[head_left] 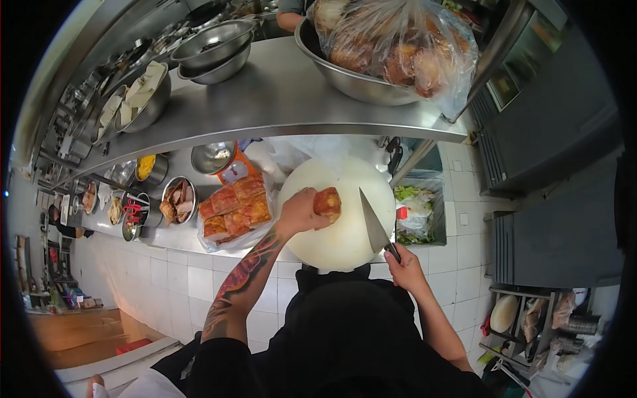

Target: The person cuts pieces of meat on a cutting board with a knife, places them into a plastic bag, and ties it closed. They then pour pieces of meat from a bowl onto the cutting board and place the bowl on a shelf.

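On a round pale cutting board (pixel 318 255), my left hand (pixel 300 211) has its fingers closed on a browned piece of meat (pixel 328 204). My right hand (pixel 406 266) grips the dark handle of a large knife (pixel 375 225) at the board's right edge. The blade points up and to the left over the board, apart from the meat. Left of the board, several browned slabs of meat (pixel 235 205) lie on a tray lined with plastic.
A steel shelf (pixel 285 99) crosses above, bearing a large bowl (pixel 358 83) with bagged meat (pixel 391 53). Smaller bowls and an orange container (pixel 237 168) stand at left. A lined bin (pixel 434 232) is right of the board. Another person's arm (pixel 289 20) shows behind the shelf.
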`<state>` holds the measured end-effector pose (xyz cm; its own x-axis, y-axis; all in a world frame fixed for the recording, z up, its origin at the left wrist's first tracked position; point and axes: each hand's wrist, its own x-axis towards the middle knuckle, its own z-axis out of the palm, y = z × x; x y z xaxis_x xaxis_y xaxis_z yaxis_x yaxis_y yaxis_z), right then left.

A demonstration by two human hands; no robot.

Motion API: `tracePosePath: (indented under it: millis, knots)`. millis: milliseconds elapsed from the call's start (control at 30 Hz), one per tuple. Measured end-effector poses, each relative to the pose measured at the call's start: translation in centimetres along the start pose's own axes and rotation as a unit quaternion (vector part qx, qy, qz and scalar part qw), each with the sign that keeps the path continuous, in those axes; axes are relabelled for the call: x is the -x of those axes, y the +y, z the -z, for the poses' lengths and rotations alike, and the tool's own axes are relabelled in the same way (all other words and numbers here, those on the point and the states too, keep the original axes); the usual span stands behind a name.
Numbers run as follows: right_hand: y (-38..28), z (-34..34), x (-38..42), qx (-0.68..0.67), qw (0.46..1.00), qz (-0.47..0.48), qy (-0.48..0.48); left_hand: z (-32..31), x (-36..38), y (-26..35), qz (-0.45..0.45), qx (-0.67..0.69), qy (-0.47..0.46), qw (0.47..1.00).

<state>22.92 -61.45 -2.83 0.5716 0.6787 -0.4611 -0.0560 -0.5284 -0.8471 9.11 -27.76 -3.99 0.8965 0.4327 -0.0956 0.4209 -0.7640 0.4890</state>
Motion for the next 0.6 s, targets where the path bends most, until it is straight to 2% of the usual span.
tracePosePath:
  millis: [67,100,167,200,233,300,333,367,433,467,500,567,600]
  knots:
    - [0.1,-0.2,0.2,-0.001,1.0,-0.003,0.011,1.2,0.6,0.3,0.055,0.141,-0.025,0.988]
    - [0.3,-0.6,0.5,0.046,0.998,0.023,0.031,1.0,0.9,0.6,0.05,0.14,-0.029,0.989]
    - [0.0,-1.3,1.0,0.088,0.994,0.043,0.057,0.2,2.2,1.1,0.07,0.097,0.142,0.983]
    - [-0.9,-1.6,1.4,0.113,0.991,0.048,0.058,0.0,2.7,1.2,0.033,0.048,0.188,0.98]
    - [-1.8,-2.0,1.7,0.138,0.987,0.051,0.059,-0.3,3.3,1.5,0.028,0.047,0.181,0.982]
    - [-3.8,-2.6,2.1,0.144,0.987,0.055,0.051,0.6,4.3,4.0,0.097,0.073,0.135,0.983]
    - [-4.4,-3.0,2.1,0.156,0.985,0.063,0.037,0.4,4.7,3.8,0.107,0.052,0.044,0.992]
    - [-4.4,-3.5,1.8,0.152,0.986,0.057,0.044,-0.9,5.1,3.1,0.101,0.052,0.038,0.993]
    - [-3.9,-4.6,1.1,0.257,0.958,0.118,0.048,-4.1,5.3,1.2,0.024,0.076,0.084,0.993]
    - [-4.4,-5.0,1.1,0.296,0.946,0.122,0.049,-2.9,5.7,2.4,0.062,0.115,0.049,0.99]
    - [-5.1,-5.0,1.0,0.294,0.948,0.115,0.051,-3.1,5.7,2.4,0.06,0.116,0.041,0.991]
    - [-6.5,-4.6,1.4,0.332,0.939,0.088,0.025,-3.6,5.9,2.2,0.022,0.048,0.112,0.992]
    - [-6.4,-4.7,1.7,0.342,0.932,0.113,0.039,-4.2,5.6,2.1,-0.008,0.098,0.152,0.983]
